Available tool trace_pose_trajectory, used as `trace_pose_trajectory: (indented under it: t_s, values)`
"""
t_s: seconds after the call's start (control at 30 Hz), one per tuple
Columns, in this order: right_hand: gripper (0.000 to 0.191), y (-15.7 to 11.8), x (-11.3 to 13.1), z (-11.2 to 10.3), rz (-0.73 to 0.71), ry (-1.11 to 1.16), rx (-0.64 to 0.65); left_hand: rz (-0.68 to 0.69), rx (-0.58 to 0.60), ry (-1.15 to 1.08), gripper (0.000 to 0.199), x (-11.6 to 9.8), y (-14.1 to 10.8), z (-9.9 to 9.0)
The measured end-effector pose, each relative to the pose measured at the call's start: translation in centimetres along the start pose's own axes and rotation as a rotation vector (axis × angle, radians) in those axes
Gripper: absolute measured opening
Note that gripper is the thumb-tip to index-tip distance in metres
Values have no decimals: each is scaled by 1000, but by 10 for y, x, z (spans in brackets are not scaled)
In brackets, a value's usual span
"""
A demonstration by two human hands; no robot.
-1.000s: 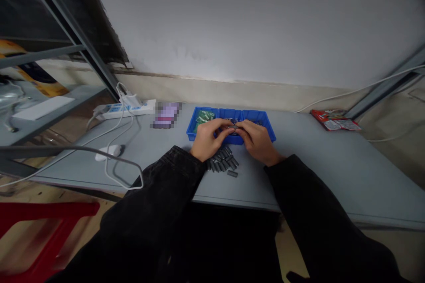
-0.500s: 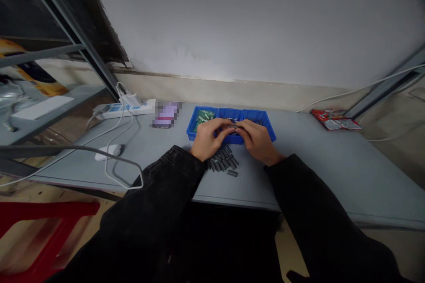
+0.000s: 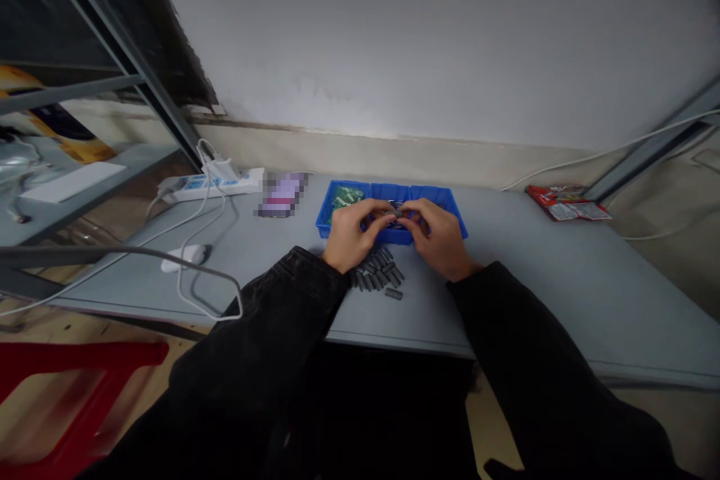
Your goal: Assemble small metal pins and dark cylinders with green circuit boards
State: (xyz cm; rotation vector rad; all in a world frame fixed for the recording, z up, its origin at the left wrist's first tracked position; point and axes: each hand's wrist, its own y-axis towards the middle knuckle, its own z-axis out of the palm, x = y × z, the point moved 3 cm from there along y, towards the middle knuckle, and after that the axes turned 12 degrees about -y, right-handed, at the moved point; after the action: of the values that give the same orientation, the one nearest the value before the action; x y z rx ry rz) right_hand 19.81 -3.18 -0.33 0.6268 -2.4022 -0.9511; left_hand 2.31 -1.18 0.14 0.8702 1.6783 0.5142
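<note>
My left hand and my right hand meet over the front of a blue three-compartment tray. Thumbs and index fingers are pinched together around a small dark-grey piece, mostly covered by the fingertips. Thin metallic parts show in the middle compartment behind the fingers. In the left compartment lie green boards. The right compartment's contents are largely hidden behind my right hand. On the table before the tray, several short dark-grey cylinders lie in a pile, partly under my left hand, with one cylinder apart in front.
A white power strip with cables and a blurred purple phone-like item are at the left. A white charger-like object lies nearer, beside a looping cable. A red snack packet sits far right. The wall rises behind the table.
My fingers have shifted slightly around the grey piece, and the right fingertips have tilted a little. The tray, the pile and the forearms stay in place.
</note>
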Motion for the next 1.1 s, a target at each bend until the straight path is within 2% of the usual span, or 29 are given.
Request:
trace_pose_trajectory:
  t_s: [0.2, 0.47, 0.7, 0.77, 0.83, 1.0, 1.1]
  values:
    - [16, 1, 2, 1, -52, 6, -31, -4, 15, -19, 18, -1, 0, 0]
    - [27, 0, -1, 7, -36, 10, 53, -20, 7, -42, 18, 0, -1, 0]
    - [21, -2, -1, 6, 10, -5, 21, -45, 2, -59, 17, 1, -1, 0]
    - [14, -2, 0, 5, -4, -18, -3, -30, 21, -40, 17, 0, -1, 1]
    - [16, -1, 0, 5, -25, -22, -14, -13, 40, -33, 18, -1, -1, 1]
    - [26, -1, -1, 8, -23, 8, 71, -6, 34, -34, 16, -3, -1, 0]
    - [24, -1, -2, 7, -26, 10, 79, -21, 18, -21, 16, -2, -1, 0]
